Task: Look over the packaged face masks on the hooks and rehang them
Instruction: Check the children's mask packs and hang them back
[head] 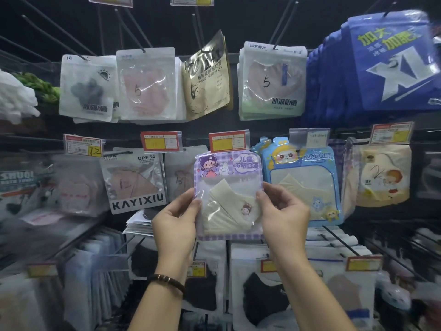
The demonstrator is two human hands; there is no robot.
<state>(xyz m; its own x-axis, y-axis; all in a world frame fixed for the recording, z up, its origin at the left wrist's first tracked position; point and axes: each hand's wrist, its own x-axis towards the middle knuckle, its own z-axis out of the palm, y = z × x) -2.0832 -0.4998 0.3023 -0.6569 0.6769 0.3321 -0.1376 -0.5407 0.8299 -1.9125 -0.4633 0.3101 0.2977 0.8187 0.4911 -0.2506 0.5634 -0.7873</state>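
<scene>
A purple checked children's mask packet (228, 194) with a cartoon girl and a cream mask inside is held upright in front of the middle row of hooks. My left hand (176, 225) grips its left edge, thumb on the front. My right hand (284, 216) grips its right edge the same way. Its top sits just below a red and yellow price tag (228, 141). Whether the packet hangs on a hook is hidden behind the tag.
A blue cartoon mask packet (303, 180) hangs right beside it, a KAYIXIU packet (136, 180) to the left. White, gold and blue XL packets (393, 60) fill the upper row. Black hooks (338, 240) with more packets stick out below my hands.
</scene>
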